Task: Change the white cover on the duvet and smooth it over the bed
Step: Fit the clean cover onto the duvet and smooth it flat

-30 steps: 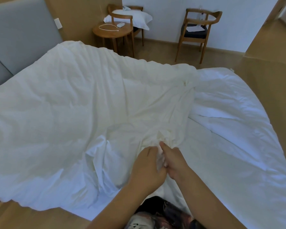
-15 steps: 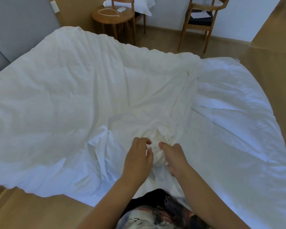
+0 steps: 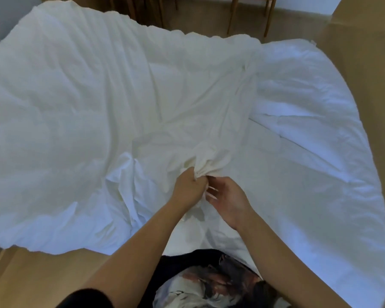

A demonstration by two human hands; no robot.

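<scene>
White cover (image 3: 187,107): your left hand (image 3: 188,187) reaches forward, fingers clenched on a bunched fold; right hand (image 3: 228,196) palm-inward just beside it, fingers half-curled, grip unclear.

Duvet (image 3: 93,92): cream, heavily creased, lying spread over the upper left and centre of the frame, its far edge running along the top.
Duvet corner (image 3: 206,162): bunching into a tight gather at frame centre, folds fanning up and right from it; left hand (image 3: 187,187) is gripping it from below.
White cover (image 3: 302,147): brighter, bluish white, lying wrinkled across the right side and lower centre, passing under the duvet's right edge and draping over the near edge.
</scene>
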